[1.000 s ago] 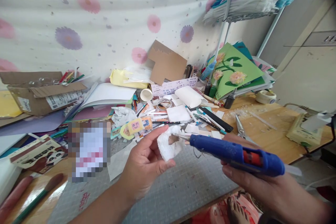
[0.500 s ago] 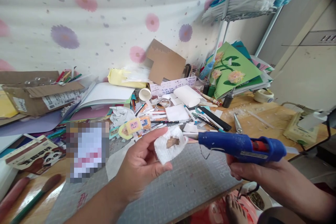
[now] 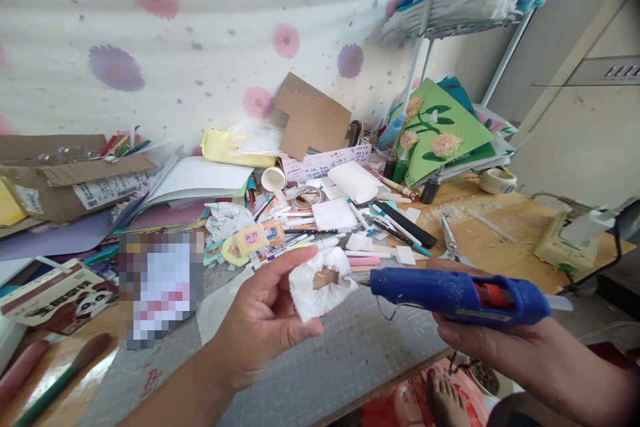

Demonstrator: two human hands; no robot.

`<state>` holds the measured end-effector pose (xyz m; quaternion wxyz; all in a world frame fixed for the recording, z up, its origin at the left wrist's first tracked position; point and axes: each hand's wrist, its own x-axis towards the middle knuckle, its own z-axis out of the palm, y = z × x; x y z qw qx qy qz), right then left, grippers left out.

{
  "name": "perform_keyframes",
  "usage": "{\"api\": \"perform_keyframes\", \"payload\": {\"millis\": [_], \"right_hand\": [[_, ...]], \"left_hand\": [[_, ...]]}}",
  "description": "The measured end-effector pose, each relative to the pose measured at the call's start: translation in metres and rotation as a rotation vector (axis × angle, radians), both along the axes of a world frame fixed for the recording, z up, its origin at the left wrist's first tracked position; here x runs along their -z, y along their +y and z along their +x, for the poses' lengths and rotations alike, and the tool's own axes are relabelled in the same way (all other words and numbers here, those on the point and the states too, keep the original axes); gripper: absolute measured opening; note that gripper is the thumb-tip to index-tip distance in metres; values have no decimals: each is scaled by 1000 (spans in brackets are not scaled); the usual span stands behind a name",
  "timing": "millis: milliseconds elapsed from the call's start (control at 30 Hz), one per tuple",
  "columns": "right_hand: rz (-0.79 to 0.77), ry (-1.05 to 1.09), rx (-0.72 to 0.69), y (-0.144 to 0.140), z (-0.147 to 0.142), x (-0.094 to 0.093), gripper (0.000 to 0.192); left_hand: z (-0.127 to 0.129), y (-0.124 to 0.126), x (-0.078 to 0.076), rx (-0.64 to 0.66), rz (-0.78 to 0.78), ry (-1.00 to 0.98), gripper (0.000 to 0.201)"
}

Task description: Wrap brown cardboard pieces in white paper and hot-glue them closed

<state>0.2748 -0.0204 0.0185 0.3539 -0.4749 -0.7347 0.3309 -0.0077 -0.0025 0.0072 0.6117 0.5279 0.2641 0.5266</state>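
My left hand (image 3: 263,320) pinches a small white tissue-like piece (image 3: 317,287) between thumb and fingers, above the grey cutting mat (image 3: 340,360). The piece has a brown patch in its middle. My right hand (image 3: 495,347) grips a blue hot glue gun (image 3: 457,293) with a red trigger part. The gun lies level, and its metal nozzle touches the right edge of the white piece.
Pens, markers, paper scraps and a paper cup (image 3: 273,179) crowd the desk behind the mat. Scissors (image 3: 450,243) lie on the wooden top (image 3: 500,240) at right, near a tape roll (image 3: 497,180). A cardboard box (image 3: 70,173) stands far left. A green flower card (image 3: 440,130) leans beneath a wire rack.
The glue gun drew back to the right half a second ago, then came left again so its nozzle meets the white piece. My left hand barely moved.
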Motion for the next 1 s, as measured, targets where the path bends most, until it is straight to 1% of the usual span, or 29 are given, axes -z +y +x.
{"api": "perform_keyframes", "payload": {"millis": [67, 167, 233, 333, 367, 400, 467, 533, 600, 667, 733, 800, 900, 1000], "right_hand": [[18, 7, 2, 0, -2, -3, 32], [10, 10, -34, -1, -4, -7, 20], [9, 14, -16, -2, -4, -5, 26], [-20, 56, 76, -3, -2, 3, 44], [-54, 84, 99, -3, -1, 5, 44], [-97, 118, 105, -3, 1, 7, 39], [-193, 184, 82, -1, 4, 9, 21], [-290, 220, 33, 0, 6, 10, 13], [-385, 229, 6, 1, 7, 9, 13], [-441, 239, -5, 0, 5, 8, 13], [-456, 259, -21, 0, 0, 7, 10], [-485, 285, -66, 1, -7, 7, 8], [-532, 332, -133, 4, -13, 8, 13], [-516, 356, -160, 8, -15, 11, 18]], "left_hand": [[0, 0, -2, 27, -30, -29, 57], [1, -1, -3, 56, -72, -59, 58], [2, -1, -4, 61, -89, -75, 57], [2, -2, -5, 64, -124, -108, 57], [2, -2, -5, 71, -137, -120, 57], [3, -3, -5, 76, -151, -133, 58], [3, -3, -5, 85, -174, -155, 58], [3, -4, -5, 79, -195, -176, 58], [4, -3, -5, 77, -220, -197, 58], [4, -2, -6, 82, -242, -221, 57], [5, -2, -6, 80, -246, -238, 58], [6, -3, -7, 63, -234, -249, 57], [6, -4, -7, 52, -222, -245, 59], [6, -5, -8, 57, -222, -231, 58]]}}
